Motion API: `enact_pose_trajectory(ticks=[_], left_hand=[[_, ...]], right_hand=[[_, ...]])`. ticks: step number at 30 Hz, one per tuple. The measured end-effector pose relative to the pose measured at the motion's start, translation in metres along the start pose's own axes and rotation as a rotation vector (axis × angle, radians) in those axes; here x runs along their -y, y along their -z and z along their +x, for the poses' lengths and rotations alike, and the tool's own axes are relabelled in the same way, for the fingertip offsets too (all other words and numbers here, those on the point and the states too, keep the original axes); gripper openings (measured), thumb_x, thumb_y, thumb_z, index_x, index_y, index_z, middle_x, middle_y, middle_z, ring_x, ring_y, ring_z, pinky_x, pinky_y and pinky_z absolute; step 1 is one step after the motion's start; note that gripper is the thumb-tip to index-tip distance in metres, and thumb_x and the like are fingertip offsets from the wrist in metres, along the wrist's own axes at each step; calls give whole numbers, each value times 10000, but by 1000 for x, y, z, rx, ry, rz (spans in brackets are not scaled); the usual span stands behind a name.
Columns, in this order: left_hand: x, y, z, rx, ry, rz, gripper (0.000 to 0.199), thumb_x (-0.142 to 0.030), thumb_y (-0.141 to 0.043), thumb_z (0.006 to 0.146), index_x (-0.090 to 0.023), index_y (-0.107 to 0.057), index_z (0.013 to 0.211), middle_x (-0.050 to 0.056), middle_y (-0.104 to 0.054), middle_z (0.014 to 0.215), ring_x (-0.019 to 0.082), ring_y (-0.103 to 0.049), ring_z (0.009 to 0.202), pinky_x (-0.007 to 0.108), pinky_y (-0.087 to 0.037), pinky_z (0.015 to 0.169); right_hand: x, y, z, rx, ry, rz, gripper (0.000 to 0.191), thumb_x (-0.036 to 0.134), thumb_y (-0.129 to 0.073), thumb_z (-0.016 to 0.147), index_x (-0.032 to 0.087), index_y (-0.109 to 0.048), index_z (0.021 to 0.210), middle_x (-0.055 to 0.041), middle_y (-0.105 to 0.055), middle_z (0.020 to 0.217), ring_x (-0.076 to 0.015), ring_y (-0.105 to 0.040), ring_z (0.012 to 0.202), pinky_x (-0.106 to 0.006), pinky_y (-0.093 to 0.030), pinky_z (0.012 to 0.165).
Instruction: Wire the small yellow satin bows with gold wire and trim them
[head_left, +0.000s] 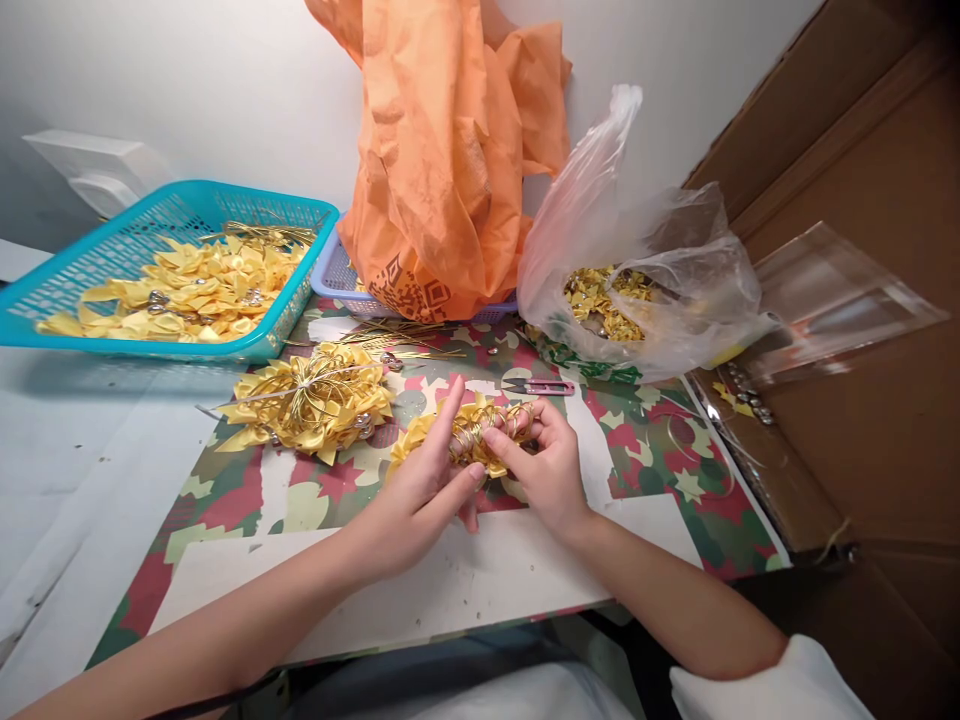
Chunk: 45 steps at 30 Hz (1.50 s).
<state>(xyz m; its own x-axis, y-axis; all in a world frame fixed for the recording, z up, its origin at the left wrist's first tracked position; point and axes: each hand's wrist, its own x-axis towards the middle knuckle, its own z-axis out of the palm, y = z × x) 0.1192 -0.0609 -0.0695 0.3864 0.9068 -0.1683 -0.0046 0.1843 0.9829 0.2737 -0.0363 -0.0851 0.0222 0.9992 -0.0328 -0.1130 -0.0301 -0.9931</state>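
Note:
Between my two hands is a bunch of yellow ribbon bows (pixel 409 440) with loops of gold wire along its top. My left hand (pixel 420 490) cradles its near side, thumb against the lower edge and one finger pointing up; its other fingers are partly hidden behind the bunch. My right hand (pixel 551 470) grips the right end, thumb and fingers closed on the wired part. Left of my hands lies a larger bundle of yellow bows (pixel 300 405), its gold wires gathered at the centre under a pale strip. Small pink-handled thread snips (pixel 544 387) lie just beyond my right hand.
A teal basket (pixel 255 345) of yellow bows stands at the left. Behind are loose gold wires (pixel 409 340), a lilac basket (pixel 330 275) and an orange bag (pixel 442 170). A clear plastic bag (pixel 690 320) holds more bows at right, near a cardboard box (pixel 862 400).

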Motion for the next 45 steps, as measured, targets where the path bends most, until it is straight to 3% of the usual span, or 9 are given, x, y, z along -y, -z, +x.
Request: enact_pose_trajectory(ticks=[7, 15, 21, 26, 32, 38, 45], left_hand=[[13, 2, 0, 73, -36, 14, 865, -331, -472, 968, -266, 187, 1524, -38, -595, 654, 135, -589, 599, 276, -512, 641], [9, 3, -1, 144, -5, -224, 950, -276, -534, 943, -309, 234, 1501, -46, -613, 660, 133, -614, 645, 288, -501, 677], [7, 4, 1, 174, -16, -336, 983, -234, -548, 925, -332, 253, 1486, -45, -662, 646, 130, -645, 622, 266, -495, 657], [8, 5, 2, 183, -6, -377, 996, -223, -553, 914, -336, 258, 1481, -39, -680, 642, 146, -667, 635, 279, -498, 671], [6, 4, 3, 149, 7, -406, 952, -222, -541, 923, -323, 208, 1503, -41, -673, 602, 133, -662, 582, 247, -493, 628], [3, 2, 6, 2, 34, -395, 889, -303, -561, 935, -315, 92, 1538, -54, -640, 575, 124, -654, 510, 231, -511, 572], [3, 0, 8, -64, 19, -364, 892, -331, -595, 919, -328, 43, 1543, -16, -698, 740, 98, -641, 495, 220, -525, 554]], right_hand=[[-1, 0, 1, -44, 47, -83, 294, 228, -709, 686, 209, -416, 700, 58, -539, 652, -90, -537, 583, -209, -455, 544], [-2, 1, -3, 13, 106, -158, 308, 248, -713, 685, 218, -408, 723, 56, -526, 653, -94, -523, 559, -204, -412, 498], [-9, 1, -7, -63, 241, -397, 315, 235, -725, 632, 223, -425, 727, 29, -545, 689, -127, -522, 629, -237, -421, 553], [-9, 1, -6, -57, 286, -399, 284, 230, -688, 660, 226, -412, 727, 30, -533, 678, -133, -503, 644, -252, -413, 585], [-8, 1, -5, -19, 277, -322, 283, 203, -672, 671, 224, -398, 738, 40, -496, 700, -113, -486, 620, -240, -407, 569], [-9, 2, -5, -13, 250, -141, 254, 179, -632, 737, 231, -390, 794, 53, -451, 723, -94, -465, 616, -219, -421, 562], [-4, -2, -5, -2, 210, -159, 234, 199, -656, 774, 222, -424, 791, 50, -503, 732, -93, -510, 641, -215, -448, 586]])
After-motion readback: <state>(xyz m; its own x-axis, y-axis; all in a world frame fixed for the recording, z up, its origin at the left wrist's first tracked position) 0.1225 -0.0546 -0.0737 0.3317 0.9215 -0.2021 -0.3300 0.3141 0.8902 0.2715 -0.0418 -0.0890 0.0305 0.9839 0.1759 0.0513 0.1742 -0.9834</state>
